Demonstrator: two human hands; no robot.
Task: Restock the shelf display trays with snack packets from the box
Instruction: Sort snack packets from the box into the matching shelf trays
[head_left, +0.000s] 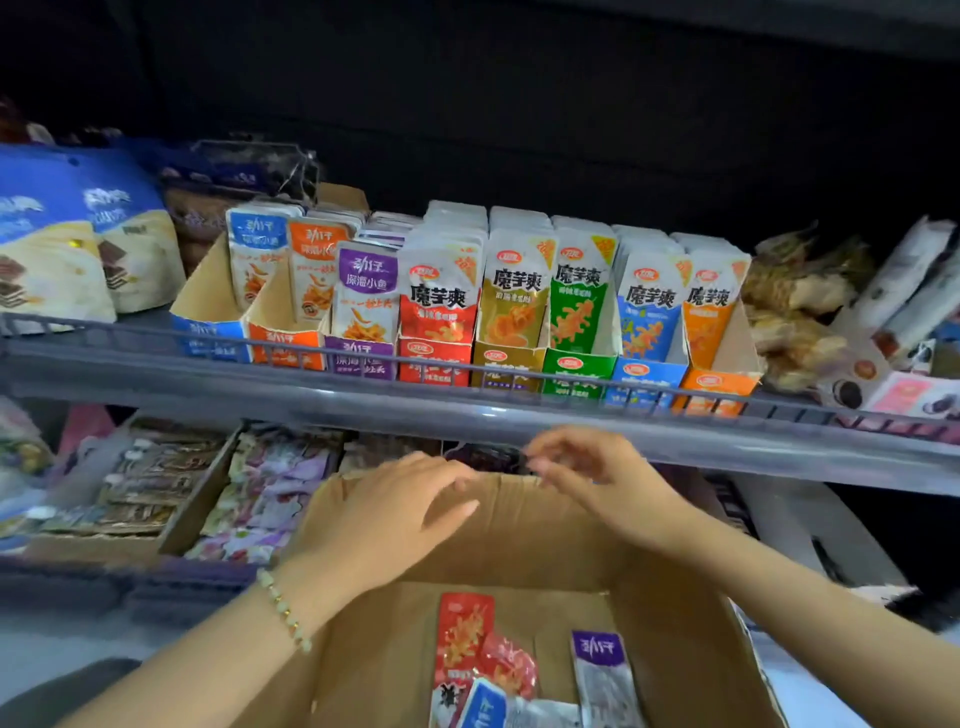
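Left hand lies loose and empty, right hand grip unclear; pressing the box far wall may tip it.

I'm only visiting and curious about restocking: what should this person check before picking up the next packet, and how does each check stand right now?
1. Packets left in the cardboard box: ok; a red packet, a purple packet and a blue packet lie at its bottom.
2. Left hand free: ok; fingers relaxed, holding nothing.
3. Right hand free: cannot tell; its fingertips meet something dark at the box's far rim.
4. Room in the red tray and purple tray: cannot tell; packets hide their depth.
5. Trays standing upright behind the shelf rail: ok.
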